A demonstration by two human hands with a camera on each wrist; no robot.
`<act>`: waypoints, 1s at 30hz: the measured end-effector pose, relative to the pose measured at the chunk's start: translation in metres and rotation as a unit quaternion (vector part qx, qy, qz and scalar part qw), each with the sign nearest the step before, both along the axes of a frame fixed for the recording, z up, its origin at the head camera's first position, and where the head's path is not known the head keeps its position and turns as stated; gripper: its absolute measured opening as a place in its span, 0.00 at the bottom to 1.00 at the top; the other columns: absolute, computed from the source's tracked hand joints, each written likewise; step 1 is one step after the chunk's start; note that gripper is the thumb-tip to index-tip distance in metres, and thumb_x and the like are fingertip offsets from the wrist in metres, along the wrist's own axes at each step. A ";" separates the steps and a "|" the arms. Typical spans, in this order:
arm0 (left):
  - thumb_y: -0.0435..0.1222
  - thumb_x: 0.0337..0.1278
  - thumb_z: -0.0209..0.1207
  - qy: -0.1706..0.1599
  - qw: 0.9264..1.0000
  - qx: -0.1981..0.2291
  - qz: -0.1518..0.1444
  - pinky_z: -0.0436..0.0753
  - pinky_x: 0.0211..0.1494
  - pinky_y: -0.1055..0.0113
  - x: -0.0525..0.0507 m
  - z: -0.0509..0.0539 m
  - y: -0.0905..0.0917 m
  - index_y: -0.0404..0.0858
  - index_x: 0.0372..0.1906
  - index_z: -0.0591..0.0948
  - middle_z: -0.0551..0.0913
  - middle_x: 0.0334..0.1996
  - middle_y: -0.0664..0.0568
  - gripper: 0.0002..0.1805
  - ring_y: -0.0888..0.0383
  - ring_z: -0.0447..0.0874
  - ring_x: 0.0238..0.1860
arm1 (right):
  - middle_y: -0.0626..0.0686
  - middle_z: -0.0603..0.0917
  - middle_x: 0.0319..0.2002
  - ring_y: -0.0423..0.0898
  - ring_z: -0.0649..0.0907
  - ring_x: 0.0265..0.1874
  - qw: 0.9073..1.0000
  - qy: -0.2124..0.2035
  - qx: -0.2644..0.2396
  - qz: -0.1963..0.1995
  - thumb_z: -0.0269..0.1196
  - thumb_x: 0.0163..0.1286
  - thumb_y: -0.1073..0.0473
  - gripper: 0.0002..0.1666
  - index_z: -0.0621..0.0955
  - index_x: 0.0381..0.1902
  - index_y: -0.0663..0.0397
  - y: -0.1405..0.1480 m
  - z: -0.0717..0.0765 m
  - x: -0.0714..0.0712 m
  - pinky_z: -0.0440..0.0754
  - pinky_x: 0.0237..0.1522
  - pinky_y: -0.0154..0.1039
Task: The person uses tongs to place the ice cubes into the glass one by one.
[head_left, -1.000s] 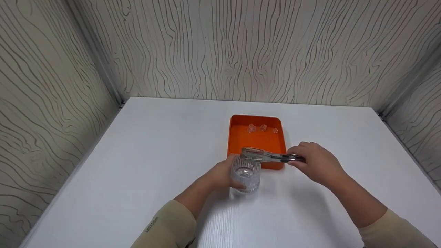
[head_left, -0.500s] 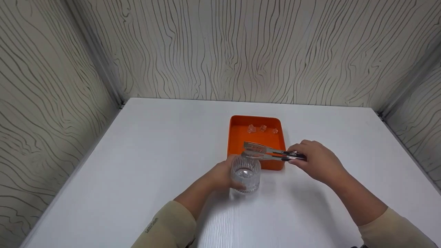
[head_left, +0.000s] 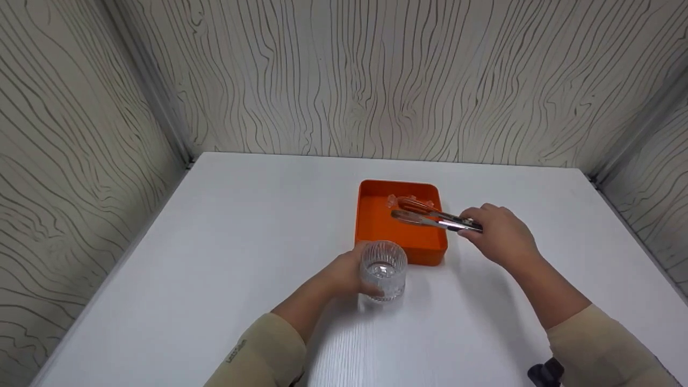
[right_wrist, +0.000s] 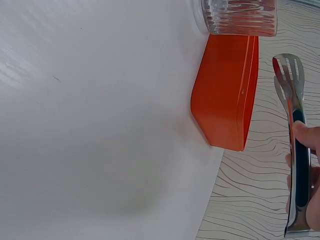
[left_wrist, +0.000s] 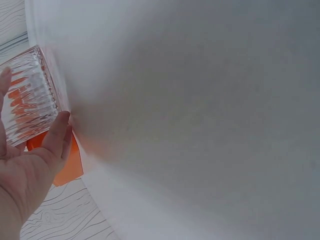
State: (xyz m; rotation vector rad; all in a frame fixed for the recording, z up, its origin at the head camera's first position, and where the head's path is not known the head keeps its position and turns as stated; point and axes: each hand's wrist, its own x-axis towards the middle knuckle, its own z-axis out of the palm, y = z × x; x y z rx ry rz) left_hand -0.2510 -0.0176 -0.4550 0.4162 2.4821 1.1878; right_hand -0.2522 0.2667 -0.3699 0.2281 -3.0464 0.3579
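Note:
My left hand curls round the side of a clear ribbed glass, which stands upright on the white table. In the left wrist view the thumb and fingers reach about the glass. My right hand grips metal tongs with dark handle insets. The tongs' slotted tips are apart with nothing visible between them, above an orange tray. At the tray's far side lie several small clear cubes, partly hidden behind the tongs.
The white table is bounded by wood-patterned panels at the back and sides. The tray stands just behind the glass. A small dark object shows by the right sleeve at the lower edge.
The tongs have spread apart over the glass, and my right hand has carried them away from me and to the right, over the tray. The left hand and the glass have stayed still.

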 end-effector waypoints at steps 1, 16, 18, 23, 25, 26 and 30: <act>0.43 0.26 0.76 0.002 1.000 0.001 -0.002 0.71 0.59 0.54 0.000 0.000 0.000 0.56 0.59 0.62 0.74 0.52 0.60 0.47 0.57 0.70 0.55 | 0.52 0.77 0.33 0.50 0.73 0.33 1.000 0.002 0.002 -0.005 0.63 0.61 0.54 0.16 0.79 0.46 0.49 0.000 -0.001 -0.002 0.75 0.33 0.45; 0.42 0.26 0.76 0.005 1.000 -0.001 -0.004 0.70 0.60 0.55 0.001 0.001 -0.002 0.56 0.59 0.61 0.74 0.52 0.60 0.48 0.58 0.70 0.54 | 0.60 0.75 0.33 0.58 0.72 0.32 0.981 0.091 0.165 -0.045 0.64 0.58 0.58 0.17 0.78 0.46 0.54 -0.005 0.005 -0.032 0.73 0.30 0.50; 0.42 0.27 0.76 0.003 1.000 -0.001 -0.003 0.70 0.60 0.55 0.001 0.002 -0.002 0.56 0.59 0.61 0.74 0.52 0.60 0.48 0.58 0.70 0.54 | 0.61 0.75 0.34 0.59 0.72 0.34 0.972 0.115 0.202 -0.044 0.65 0.57 0.58 0.17 0.78 0.45 0.55 -0.008 0.006 -0.036 0.73 0.32 0.51; 0.43 0.27 0.75 0.002 1.000 0.002 -0.005 0.71 0.60 0.55 0.002 0.003 -0.002 0.55 0.59 0.61 0.73 0.52 0.59 0.47 0.58 0.70 0.54 | 0.61 0.75 0.35 0.60 0.71 0.38 0.954 0.146 0.259 -0.025 0.64 0.57 0.62 0.13 0.79 0.41 0.56 -0.015 0.006 -0.042 0.71 0.37 0.53; 0.42 0.27 0.75 0.003 1.000 0.002 -0.006 0.71 0.60 0.55 0.002 0.002 -0.002 0.54 0.59 0.61 0.73 0.52 0.58 0.48 0.58 0.70 0.54 | 0.60 0.75 0.33 0.59 0.71 0.37 0.949 0.153 0.277 -0.010 0.63 0.57 0.63 0.11 0.79 0.39 0.57 -0.018 0.006 -0.044 0.71 0.36 0.52; 0.42 0.28 0.75 0.003 1.000 0.002 -0.007 0.71 0.60 0.55 0.002 0.002 -0.002 0.53 0.60 0.61 0.73 0.52 0.58 0.48 0.57 0.70 0.54 | 0.60 0.75 0.32 0.58 0.71 0.36 0.944 0.157 0.289 -0.002 0.63 0.57 0.64 0.10 0.80 0.39 0.58 -0.019 0.005 -0.045 0.71 0.36 0.51; 0.42 0.27 0.75 0.000 1.000 0.001 -0.004 0.71 0.59 0.55 0.002 0.001 -0.003 0.55 0.60 0.61 0.73 0.52 0.59 0.48 0.58 0.70 0.54 | 0.60 0.73 0.28 0.56 0.70 0.33 0.919 0.183 0.348 0.030 0.63 0.58 0.64 0.08 0.80 0.36 0.60 -0.027 0.004 -0.050 0.72 0.34 0.49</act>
